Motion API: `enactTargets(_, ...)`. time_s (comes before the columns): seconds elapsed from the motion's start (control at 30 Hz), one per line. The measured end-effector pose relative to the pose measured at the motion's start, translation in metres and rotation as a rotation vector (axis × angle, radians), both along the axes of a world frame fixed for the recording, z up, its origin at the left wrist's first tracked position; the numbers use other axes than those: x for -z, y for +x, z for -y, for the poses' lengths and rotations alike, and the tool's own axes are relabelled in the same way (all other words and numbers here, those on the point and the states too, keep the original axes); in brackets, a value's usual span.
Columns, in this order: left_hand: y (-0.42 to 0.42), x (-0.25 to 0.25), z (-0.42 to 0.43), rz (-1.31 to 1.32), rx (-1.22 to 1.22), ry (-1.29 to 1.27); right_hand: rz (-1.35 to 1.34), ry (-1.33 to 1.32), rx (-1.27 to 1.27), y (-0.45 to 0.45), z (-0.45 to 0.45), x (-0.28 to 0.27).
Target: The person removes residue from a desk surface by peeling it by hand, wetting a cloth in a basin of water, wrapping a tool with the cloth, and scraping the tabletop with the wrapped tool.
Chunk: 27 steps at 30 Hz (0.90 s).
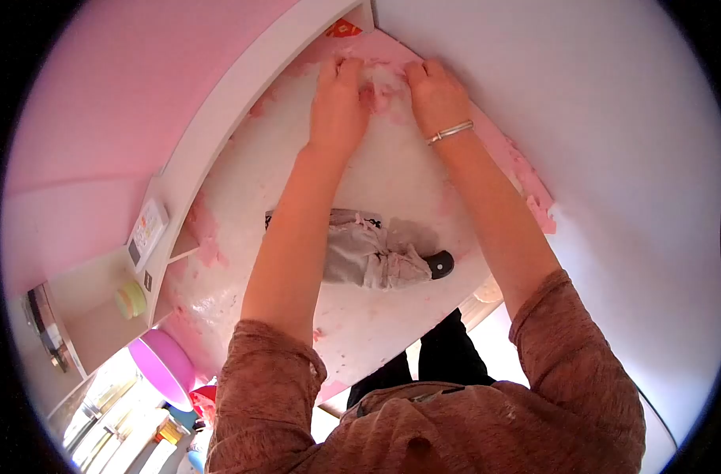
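Left hand and right hand, fingers curled, grasp unclear, flank pink residue at the table's twelve o'clock; gray rag at six, seemingly for easy reach.

Pink wall at left, pale wall at right.

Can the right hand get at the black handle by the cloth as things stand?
Probably yes: the right hand is up by the far corner, but the black handle pokes out of the gray cloth between the forearms, and nothing visible blocks drawing back to it.
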State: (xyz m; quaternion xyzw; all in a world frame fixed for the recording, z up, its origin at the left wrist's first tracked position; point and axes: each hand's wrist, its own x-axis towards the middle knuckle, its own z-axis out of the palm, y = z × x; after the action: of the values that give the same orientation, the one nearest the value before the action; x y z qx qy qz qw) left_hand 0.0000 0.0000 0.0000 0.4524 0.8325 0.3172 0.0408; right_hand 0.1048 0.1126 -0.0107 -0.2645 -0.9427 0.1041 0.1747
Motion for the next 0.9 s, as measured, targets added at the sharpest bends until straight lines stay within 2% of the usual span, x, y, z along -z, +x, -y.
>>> enactTargets(0.07,-0.01,0.0,-0.008,-0.178,-0.03,0.03,0.063,-0.083,0.074,-0.006,0.0,-0.001)
enactTargets(0.1,-0.008,0.001,-0.02,-0.173,-0.031,0.055,0.067,-0.058,0.077,0.0,-0.014,0.004)
enactTargets(0.17,-0.024,0.003,-0.023,-0.166,0.061,-0.012,-0.173,0.005,0.092,-0.005,-0.026,0.028)
enactTargets(0.2,-0.027,0.006,-0.023,-0.163,0.062,-0.015,-0.171,0.002,0.093,-0.002,-0.026,0.03)
enactTargets(0.27,-0.034,0.012,-0.027,-0.197,-0.004,-0.036,-0.329,-0.081,0.001,0.004,-0.028,0.033)
enactTargets(0.37,-0.042,0.019,-0.032,-0.172,-0.14,-0.006,-0.299,-0.218,0.03,0.036,0.003,0.004)
enactTargets(0.43,-0.037,0.01,-0.032,-0.11,-0.18,0.074,-0.485,-0.272,-0.031,0.061,0.018,0.004)
enactTargets(0.47,-0.034,0.005,-0.029,-0.051,-0.217,0.146,-0.486,-0.274,-0.03,0.073,0.023,0.001)
enactTargets(0.53,-0.027,0.004,-0.021,-0.026,-0.211,0.199,-0.327,-0.476,0.049,0.092,0.032,-0.014)
enactTargets(0.57,-0.025,0.004,-0.017,-0.003,-0.204,0.256,-0.329,-0.473,0.051,0.097,0.034,-0.017)
enactTargets(0.7,-0.007,-0.015,0.007,0.051,-0.168,0.197,-0.278,-0.505,0.061,0.109,0.039,-0.019)
enactTargets(0.77,0.007,-0.023,0.021,0.038,0.013,0.116,-0.252,-0.5,0.063,0.115,0.04,-0.026)
enactTargets(0.83,0.027,-0.027,0.032,0.06,0.074,0.106,-0.181,-0.475,0.08,0.126,0.046,-0.041)
enactTargets(0.9,0.047,-0.023,0.044,0.079,0.141,0.098,-0.194,-0.466,0.035,0.138,0.056,-0.032)
